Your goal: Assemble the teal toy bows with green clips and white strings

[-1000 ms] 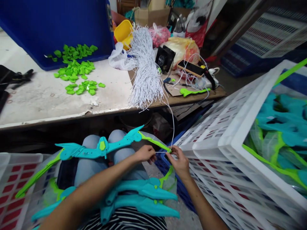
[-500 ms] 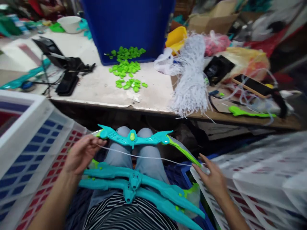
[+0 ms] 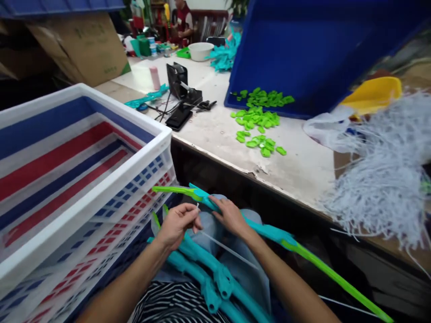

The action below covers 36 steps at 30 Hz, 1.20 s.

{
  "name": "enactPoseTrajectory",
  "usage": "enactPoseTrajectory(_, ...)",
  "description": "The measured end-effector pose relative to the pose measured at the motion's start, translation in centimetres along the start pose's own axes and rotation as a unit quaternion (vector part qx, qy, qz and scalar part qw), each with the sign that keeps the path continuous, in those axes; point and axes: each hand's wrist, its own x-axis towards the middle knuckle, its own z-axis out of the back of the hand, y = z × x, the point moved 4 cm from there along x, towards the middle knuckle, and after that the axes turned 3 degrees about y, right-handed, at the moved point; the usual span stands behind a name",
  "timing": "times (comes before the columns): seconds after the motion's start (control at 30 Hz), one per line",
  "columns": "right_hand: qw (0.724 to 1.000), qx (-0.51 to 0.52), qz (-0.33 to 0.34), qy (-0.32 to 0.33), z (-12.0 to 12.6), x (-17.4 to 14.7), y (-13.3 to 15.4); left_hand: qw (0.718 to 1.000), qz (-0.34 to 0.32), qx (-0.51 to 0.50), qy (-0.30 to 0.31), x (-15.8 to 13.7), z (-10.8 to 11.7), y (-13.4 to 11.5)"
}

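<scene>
A teal toy bow (image 3: 269, 232) with bright green limbs lies across my knees, slanting down to the right. My left hand (image 3: 180, 224) is closed, pinching the end of a white string (image 3: 229, 247) between thumb and fingertips, just below the bow's left part. The string runs right, passes behind my right forearm and shows again near the right limb. My right hand (image 3: 229, 216) grips the teal body near its left end, fingers over the top. Two more teal bow bodies (image 3: 224, 280) rest on my lap, partly hidden by my left hand and arm.
A white plastic crate (image 3: 168, 139) with striped lining stands at my left. On the table (image 3: 215, 148) are green pieces (image 3: 259, 117), a tilted blue bin (image 3: 303, 54), a black phone (image 3: 179, 117) and bundled white strings (image 3: 380, 179). A person (image 3: 183, 22) sits far back.
The view has turned left, bringing the crate's inside into sight. My right hand has left the bow's right limb and now grips its left part. My left hand still pinches the string, now nearer the body.
</scene>
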Motion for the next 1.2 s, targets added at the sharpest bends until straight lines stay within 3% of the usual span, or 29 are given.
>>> enactPoseTrajectory(0.1,0.982,0.172,0.044,0.064,1.1,-0.3,-2.7,0.993,-0.086,0.007,-0.083,0.6,2.7,-2.4)
enactPoseTrajectory(0.23,0.94,0.315,0.028,0.13,1.4,-0.5,-4.4,0.966,-0.179,0.081,-0.166,2.3,5.5,-4.8)
enactPoseTrajectory(0.37,0.931,0.34,0.013,0.136,1.1,-0.3,-4.6,0.95,-0.196,0.185,-0.158,5.0,6.5,-6.0)
enactPoseTrajectory(0.57,0.931,0.341,0.008,0.132,1.0,-0.3,-4.7,0.908,-0.233,0.308,-0.162,7.1,5.9,-8.1)
enactPoseTrajectory(0.93,0.934,0.333,0.014,0.128,1.3,-0.2,-4.5,0.883,-0.259,0.354,-0.17,7.8,5.6,-8.5)
enactPoseTrajectory(1.03,0.941,0.313,0.023,0.125,1.1,-0.3,-4.3,0.902,-0.241,0.321,-0.16,8.2,5.6,-8.6)
enactPoseTrajectory(1.13,0.953,0.278,0.041,0.11,0.9,-0.9,-4.3,0.949,-0.181,0.238,-0.1,8.8,5.4,-8.4)
enactPoseTrajectory(1.2,0.967,0.233,0.056,0.092,1.1,-1.3,-4.3,0.966,-0.151,0.199,-0.064,9.0,5.4,-8.3)
